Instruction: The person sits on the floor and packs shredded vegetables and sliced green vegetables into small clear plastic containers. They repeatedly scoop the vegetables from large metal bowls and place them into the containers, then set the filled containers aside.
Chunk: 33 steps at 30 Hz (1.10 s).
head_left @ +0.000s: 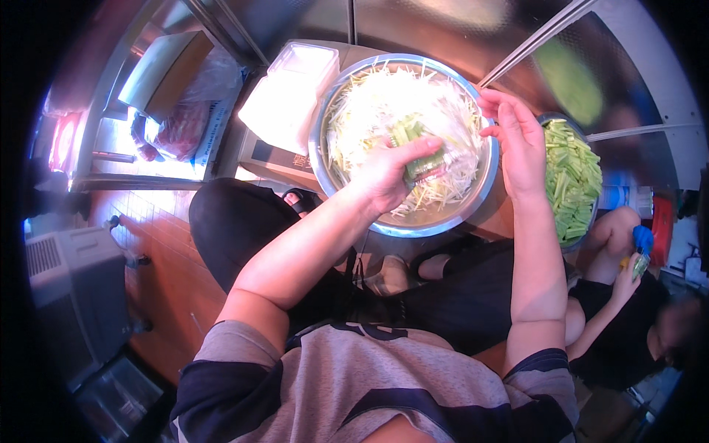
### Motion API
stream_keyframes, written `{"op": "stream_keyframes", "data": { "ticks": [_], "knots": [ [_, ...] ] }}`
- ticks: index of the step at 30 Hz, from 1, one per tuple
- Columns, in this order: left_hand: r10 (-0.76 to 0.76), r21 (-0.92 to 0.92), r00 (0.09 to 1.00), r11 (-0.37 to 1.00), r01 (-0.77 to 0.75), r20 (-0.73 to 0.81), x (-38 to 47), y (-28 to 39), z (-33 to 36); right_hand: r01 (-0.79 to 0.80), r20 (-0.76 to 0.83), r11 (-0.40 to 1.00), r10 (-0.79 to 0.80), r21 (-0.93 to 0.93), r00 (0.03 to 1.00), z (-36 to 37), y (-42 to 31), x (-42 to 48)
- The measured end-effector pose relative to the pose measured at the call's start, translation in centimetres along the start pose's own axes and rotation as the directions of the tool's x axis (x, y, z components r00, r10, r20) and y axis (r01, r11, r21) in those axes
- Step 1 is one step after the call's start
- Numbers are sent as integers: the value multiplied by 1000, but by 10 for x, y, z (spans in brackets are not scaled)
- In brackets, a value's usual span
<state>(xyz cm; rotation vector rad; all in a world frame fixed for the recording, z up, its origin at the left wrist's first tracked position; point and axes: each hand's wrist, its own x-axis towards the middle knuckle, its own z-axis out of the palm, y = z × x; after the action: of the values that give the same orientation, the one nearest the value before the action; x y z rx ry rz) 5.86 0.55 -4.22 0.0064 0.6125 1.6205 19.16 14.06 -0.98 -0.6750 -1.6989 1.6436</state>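
Note:
My left hand [385, 177] grips a small clear plastic container [425, 169] with cut green vegetable pieces inside. It is held above a wide metal basin [399, 228] filled with pale shredded vegetable [360, 119]; glare washes out the middle of the heap. At the basin's right rim, my right hand [519, 147] is raised with fingers bent and apart, and I see nothing held in it. Just beyond that forearm stands a bowl of cut green stalks [573, 177], partly hidden by the arm.
Clear plastic boxes [304, 72] are stacked left of the basin on a cardboard box [271, 160]. Metal panels [421, 27] rise behind. A seated person [615, 326] at right holds a small green-filled pack [641, 266]. A wheeled grey appliance [77, 277] stands at left.

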Motion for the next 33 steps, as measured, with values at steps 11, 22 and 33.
{"op": "stream_keyframes", "data": {
  "ticks": [11, 22, 33],
  "knots": [
    [-71, 132, 982, 990, 48, 177, 0, -1, -2, -150, 229, 933, 232, -327, 946, 4, 12, -12],
    [-124, 191, 978, 977, 91, 169, -3, 4, -2, 144, 191, 563, 27, -814, 981, 3, -8, -12],
    [-148, 382, 960, 923, 49, 236, 7, 6, -10, -274, 267, 681, 118, 679, 956, -33, -13, 14]
  ]
}}
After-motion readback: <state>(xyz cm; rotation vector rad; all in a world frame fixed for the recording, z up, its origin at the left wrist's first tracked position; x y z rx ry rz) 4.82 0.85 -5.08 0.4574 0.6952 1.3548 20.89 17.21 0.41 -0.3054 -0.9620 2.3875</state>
